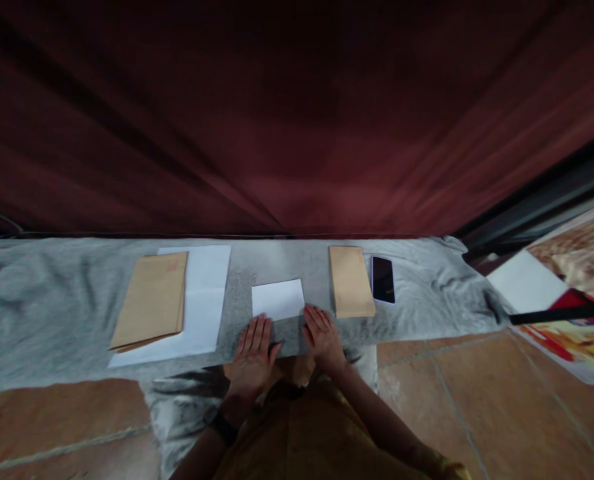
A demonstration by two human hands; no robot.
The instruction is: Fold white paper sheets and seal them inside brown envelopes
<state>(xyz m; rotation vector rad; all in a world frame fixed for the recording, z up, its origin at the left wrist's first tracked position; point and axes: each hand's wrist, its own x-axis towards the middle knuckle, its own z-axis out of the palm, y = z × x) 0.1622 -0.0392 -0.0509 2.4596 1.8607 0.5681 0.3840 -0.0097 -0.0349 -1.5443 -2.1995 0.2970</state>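
Observation:
My left hand (pixel 253 351) lies flat, fingers stretched out, on the grey cloth (pixel 51 293) just below a small folded white paper (pixel 277 298). My right hand (pixel 321 333) rests flat too, its fingertips close to the paper's lower right corner. Neither hand holds anything. A dark band shows on my left wrist.
To the left, a stack of brown envelopes (pixel 151 300) lies on white sheets (pixel 204 293). Right of the paper are one brown envelope (pixel 351 281) and a dark phone (pixel 383 279). Dark red curtain (pixel 277 120) behind; tiled floor (pixel 477 400) in front; white paper (pixel 525 281) and coloured print far right.

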